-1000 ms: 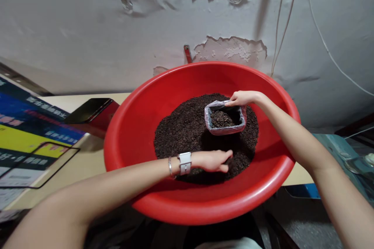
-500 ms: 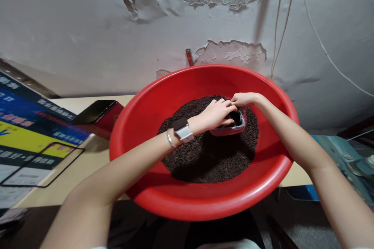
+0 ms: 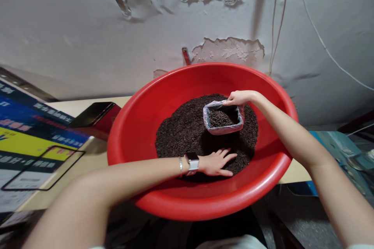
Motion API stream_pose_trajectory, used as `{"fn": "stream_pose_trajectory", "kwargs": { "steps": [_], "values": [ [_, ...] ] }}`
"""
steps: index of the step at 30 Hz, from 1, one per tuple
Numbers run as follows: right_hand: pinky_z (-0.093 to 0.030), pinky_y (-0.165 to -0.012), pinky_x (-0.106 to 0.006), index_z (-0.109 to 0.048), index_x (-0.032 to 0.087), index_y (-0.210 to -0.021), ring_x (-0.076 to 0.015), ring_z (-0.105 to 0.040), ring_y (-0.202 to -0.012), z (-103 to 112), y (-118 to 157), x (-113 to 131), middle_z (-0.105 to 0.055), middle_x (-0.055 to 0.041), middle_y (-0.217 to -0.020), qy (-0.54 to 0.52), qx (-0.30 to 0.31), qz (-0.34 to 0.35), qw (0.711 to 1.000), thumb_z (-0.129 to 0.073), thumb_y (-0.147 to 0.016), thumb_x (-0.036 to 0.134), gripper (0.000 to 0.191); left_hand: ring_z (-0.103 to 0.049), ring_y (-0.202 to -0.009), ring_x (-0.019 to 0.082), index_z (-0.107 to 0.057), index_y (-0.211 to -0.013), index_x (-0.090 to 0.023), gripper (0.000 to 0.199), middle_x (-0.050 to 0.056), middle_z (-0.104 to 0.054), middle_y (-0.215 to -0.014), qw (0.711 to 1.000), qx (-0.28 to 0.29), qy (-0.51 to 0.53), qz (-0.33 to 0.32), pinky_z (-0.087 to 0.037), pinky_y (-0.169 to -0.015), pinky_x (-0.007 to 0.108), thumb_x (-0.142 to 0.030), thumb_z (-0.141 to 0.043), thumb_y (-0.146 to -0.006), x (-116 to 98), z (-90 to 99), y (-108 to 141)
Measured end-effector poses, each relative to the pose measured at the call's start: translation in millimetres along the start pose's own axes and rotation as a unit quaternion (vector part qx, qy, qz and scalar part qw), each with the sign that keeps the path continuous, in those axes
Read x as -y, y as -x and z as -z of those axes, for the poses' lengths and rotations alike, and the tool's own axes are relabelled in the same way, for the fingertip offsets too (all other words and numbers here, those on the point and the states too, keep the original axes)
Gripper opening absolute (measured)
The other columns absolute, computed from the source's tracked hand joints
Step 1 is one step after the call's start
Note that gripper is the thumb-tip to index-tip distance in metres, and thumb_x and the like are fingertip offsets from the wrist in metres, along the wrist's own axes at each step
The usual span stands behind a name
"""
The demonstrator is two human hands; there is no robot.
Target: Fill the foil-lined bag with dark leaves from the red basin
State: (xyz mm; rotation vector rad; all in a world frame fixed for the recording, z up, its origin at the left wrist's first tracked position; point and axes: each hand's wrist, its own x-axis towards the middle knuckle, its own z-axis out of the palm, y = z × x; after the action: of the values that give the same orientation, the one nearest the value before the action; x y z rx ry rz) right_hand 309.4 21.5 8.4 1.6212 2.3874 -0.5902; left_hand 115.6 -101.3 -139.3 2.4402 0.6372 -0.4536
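A large red basin (image 3: 140, 198) holds a broad heap of dark loose granules (image 3: 178, 136), which could be tea leaves. My right hand (image 3: 238, 98) grips the far rim of a small box lined with clear plastic (image 3: 223, 129), its thumb and fingers closed over the edge. The box is held above the heap, with some granules inside. Palm down, my left hand (image 3: 217, 163) rests on the granules near the basin's front side, fingers spread. A watch and a bracelet are on the left wrist.
The basin stands on a pale table (image 3: 90, 159). A dark red open box (image 3: 96, 118) and a printed board (image 3: 37, 136) are to the left. Behind is a peeling wall (image 3: 146, 42) with hanging cords (image 3: 276, 35). A blue-green surface (image 3: 339, 155) lies at right.
My left hand has left the lined box and moved down toward me onto the granules, with its fingers spread. The right hand still holds the box, whose inside now shows.
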Motion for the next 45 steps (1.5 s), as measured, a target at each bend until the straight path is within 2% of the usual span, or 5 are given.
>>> {"fn": "stream_pose_trajectory", "kwargs": {
  "steps": [17,22,27,33,45],
  "values": [
    [-0.042,-0.060,-0.022,-0.070,0.012,-0.100,-0.0157,-0.064,-0.071,0.0,-0.7,0.0,-0.068,-0.0100,-0.093,0.013,0.001,0.004,1.000,-0.043,-0.086,0.065,0.061,-0.063,-0.101,0.034,-0.047,-0.119,-0.013,0.052,0.021,-0.062,-0.115,0.998,0.029,0.021,0.059,-0.050,-0.080,0.042,-0.055,-0.038,-0.090,-7.6,-7.3,-16.4],
    [-0.040,-0.057,-0.021,-0.069,0.012,-0.101,-0.0158,-0.063,-0.074,1.2,1.1,0.9,-0.068,-0.0103,-0.095,0.021,0.001,0.010,1.000,-0.043,-0.089,0.059,0.056,-0.067,-0.087,0.033,-0.053,-0.105,-0.017,0.035,0.016,-0.067,-0.103,0.994,-0.004,-0.109,-0.012,-0.052,-0.069,0.040,-0.046,-0.042,-0.091,-39.4,28.0,-4.0],
    [-0.039,-0.056,-0.020,-0.070,0.012,-0.099,-0.0145,-0.061,-0.072,1.5,1.8,1.8,-0.068,-0.0090,-0.091,0.030,-0.001,0.020,0.999,-0.041,-0.090,0.054,0.052,-0.066,-0.079,0.022,-0.052,-0.100,-0.019,0.024,0.008,-0.065,-0.097,0.973,-0.199,-0.121,-0.007,-0.051,-0.070,0.032,-0.041,-0.043,-0.093,-60.5,90.6,18.1],
    [-0.040,-0.057,-0.020,-0.069,0.009,-0.103,-0.0149,-0.062,-0.073,2.7,4.7,7.0,-0.070,-0.0110,-0.095,0.052,0.006,0.021,0.998,-0.043,-0.089,0.031,0.037,-0.060,-0.098,0.025,-0.048,-0.115,-0.015,0.036,0.012,-0.061,-0.109,0.919,-0.362,-0.144,0.058,-0.047,-0.084,0.037,-0.043,-0.044,-0.093,-29.2,138.2,17.7],
    [-0.042,-0.062,-0.022,-0.070,0.014,-0.106,-0.0191,-0.065,-0.084,0.9,0.0,4.1,-0.070,-0.0114,-0.100,0.056,-0.010,-0.002,0.998,-0.040,-0.091,0.057,0.055,-0.025,-0.134,0.035,-0.035,-0.136,-0.018,0.091,0.019,-0.031,-0.144,0.947,-0.308,-0.090,0.018,-0.032,-0.104,0.054,-0.061,-0.071,-0.064,23.2,135.4,40.7]
  ]
}}
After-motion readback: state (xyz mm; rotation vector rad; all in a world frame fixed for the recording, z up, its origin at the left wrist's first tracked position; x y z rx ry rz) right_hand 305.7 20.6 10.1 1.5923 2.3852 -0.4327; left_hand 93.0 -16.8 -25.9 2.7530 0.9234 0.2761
